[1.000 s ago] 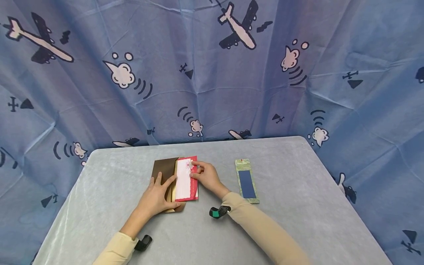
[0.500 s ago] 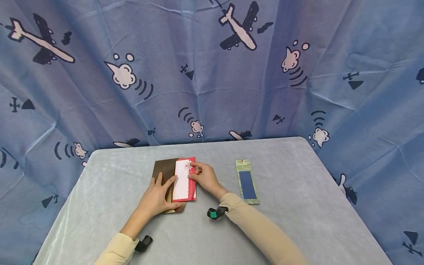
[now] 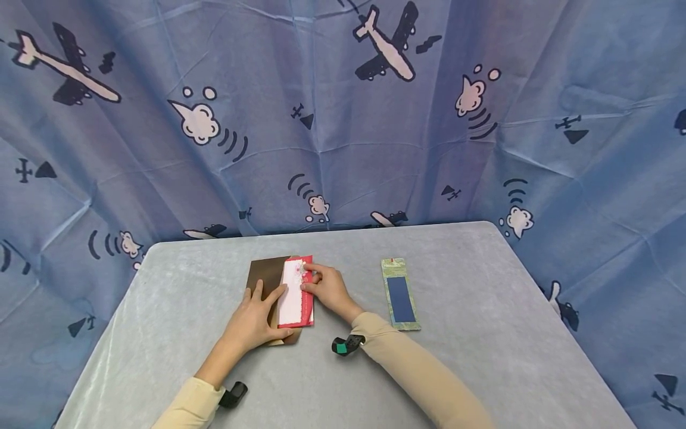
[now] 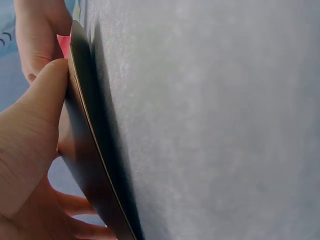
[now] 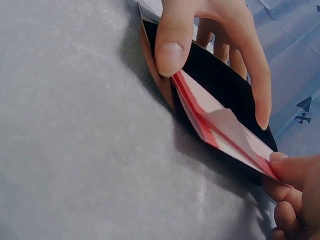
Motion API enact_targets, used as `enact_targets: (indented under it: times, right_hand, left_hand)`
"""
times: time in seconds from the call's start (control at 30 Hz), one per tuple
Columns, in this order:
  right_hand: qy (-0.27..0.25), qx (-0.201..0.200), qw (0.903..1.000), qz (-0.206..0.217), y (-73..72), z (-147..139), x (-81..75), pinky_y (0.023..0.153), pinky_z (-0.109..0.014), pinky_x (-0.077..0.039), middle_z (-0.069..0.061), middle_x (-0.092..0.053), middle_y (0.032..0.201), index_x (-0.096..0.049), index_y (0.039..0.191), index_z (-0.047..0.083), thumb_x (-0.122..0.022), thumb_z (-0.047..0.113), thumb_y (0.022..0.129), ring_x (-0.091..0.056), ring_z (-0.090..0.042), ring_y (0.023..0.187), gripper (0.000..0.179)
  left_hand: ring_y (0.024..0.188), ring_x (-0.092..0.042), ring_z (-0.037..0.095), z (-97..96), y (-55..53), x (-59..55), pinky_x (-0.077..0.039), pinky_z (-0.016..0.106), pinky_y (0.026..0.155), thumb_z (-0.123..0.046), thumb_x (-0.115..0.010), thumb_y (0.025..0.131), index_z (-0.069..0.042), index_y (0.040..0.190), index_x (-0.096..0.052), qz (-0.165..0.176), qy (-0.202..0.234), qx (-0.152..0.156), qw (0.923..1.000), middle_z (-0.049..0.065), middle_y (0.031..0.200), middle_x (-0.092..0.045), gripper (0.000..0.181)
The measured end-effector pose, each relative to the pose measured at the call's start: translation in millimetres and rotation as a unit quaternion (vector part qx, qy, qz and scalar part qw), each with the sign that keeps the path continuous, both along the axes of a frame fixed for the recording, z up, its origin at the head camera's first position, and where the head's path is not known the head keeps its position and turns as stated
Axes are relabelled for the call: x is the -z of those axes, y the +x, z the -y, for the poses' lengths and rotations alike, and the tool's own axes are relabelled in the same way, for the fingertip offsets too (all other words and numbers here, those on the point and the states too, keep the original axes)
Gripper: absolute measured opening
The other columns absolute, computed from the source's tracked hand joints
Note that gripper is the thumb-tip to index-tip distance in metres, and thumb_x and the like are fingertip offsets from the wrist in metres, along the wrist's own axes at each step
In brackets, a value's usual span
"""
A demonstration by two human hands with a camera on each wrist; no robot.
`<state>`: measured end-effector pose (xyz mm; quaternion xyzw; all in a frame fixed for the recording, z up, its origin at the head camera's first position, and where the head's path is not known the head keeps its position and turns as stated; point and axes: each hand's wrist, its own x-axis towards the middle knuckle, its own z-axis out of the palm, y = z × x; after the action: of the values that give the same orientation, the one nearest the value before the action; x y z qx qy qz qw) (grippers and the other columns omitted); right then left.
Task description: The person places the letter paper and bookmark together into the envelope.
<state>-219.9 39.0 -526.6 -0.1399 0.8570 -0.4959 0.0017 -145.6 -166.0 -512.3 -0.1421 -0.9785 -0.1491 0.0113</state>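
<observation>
In the head view a brown envelope (image 3: 265, 271) lies left of the table's middle. My left hand (image 3: 249, 319) rests on it with fingers spread, the thumb near its front right corner. Seen from the right wrist, the envelope's dark mouth (image 5: 212, 67) gapes between that thumb and the index finger. A folded red and white card (image 3: 292, 292) with a flower pattern is partly inside this mouth. My right hand (image 3: 329, 289) pinches the card's right edge between thumb and fingers. From the left wrist, the envelope's brown face (image 4: 80, 145) bows upward under the left hand (image 4: 30, 150).
To the right of my right hand lies a green slip with a dark blue panel (image 3: 401, 298). A pale grey cloth covers the table (image 3: 471, 286). Behind its far edge hangs a blue curtain (image 3: 343, 155) printed with aeroplanes.
The right hand and the red and white card have shifted slightly left, so more of the card overlaps the envelope. The left hand, envelope and green slip stay put.
</observation>
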Motion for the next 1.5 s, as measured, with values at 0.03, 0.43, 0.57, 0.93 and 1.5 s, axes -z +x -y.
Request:
enact_targets:
  times: [0.03,0.43,0.57,0.93,1.5]
  right_hand:
    - [0.002,0.000,1.0000,0.001,0.3,0,0.0,0.055,-0.015,-0.037,-0.004,-0.060,0.065,-0.067,0.127,0.004,-0.079,0.009,0.081,-0.045,-0.003,0.055,0.048]
    - [0.030,-0.003,0.9995,-0.011,-0.6,3,-0.5,0.056,-0.016,-0.039,-0.006,-0.065,0.066,-0.065,0.129,0.003,-0.079,0.011,0.082,-0.047,-0.002,0.056,0.049]
    - [0.042,-0.004,0.9991,-0.008,-0.9,5,-0.8,0.059,-0.016,-0.041,-0.005,-0.066,0.067,-0.064,0.131,0.004,-0.079,0.013,0.083,-0.048,-0.002,0.057,0.051]
    - [0.072,-0.002,0.9971,-0.022,-1.8,9,0.4,0.059,-0.017,-0.040,-0.001,-0.063,0.066,-0.065,0.129,0.005,-0.079,0.015,0.083,-0.047,-0.001,0.057,0.049]
    - [0.105,-0.004,0.9940,-0.031,-2.1,14,-0.9,0.054,-0.015,-0.035,0.002,-0.057,0.066,-0.065,0.130,0.007,-0.079,0.018,0.083,-0.044,-0.001,0.055,0.050]
  left_hand:
    - [0.127,-0.043,0.066,-0.1,0.0,0.0,-0.051,0.065,0.090,-0.062,-0.082,0.065,-0.024,0.149,-0.045,0.001,0.002,0.000,1.0000,0.042,0.148,-0.035,0.100]
    - [0.126,-0.044,0.066,-0.1,0.2,-0.2,-0.051,0.064,0.089,-0.061,-0.083,0.066,-0.023,0.149,-0.044,-0.002,-0.001,0.000,1.0000,0.041,0.148,-0.036,0.099]
    - [0.126,-0.044,0.066,0.0,0.1,-1.5,-0.052,0.063,0.090,-0.060,-0.083,0.066,-0.021,0.148,-0.046,-0.001,-0.003,0.000,1.0000,0.041,0.148,-0.036,0.098]
    - [0.126,-0.044,0.066,-1.2,-0.4,-4.4,-0.052,0.063,0.091,-0.060,-0.082,0.067,-0.019,0.147,-0.048,0.003,-0.006,0.004,1.0000,0.041,0.148,-0.037,0.097]
    - [0.127,-0.044,0.066,-0.5,-0.2,-2.7,-0.051,0.064,0.091,-0.061,-0.082,0.067,-0.020,0.147,-0.048,0.003,0.001,-0.001,1.0000,0.041,0.148,-0.037,0.096]
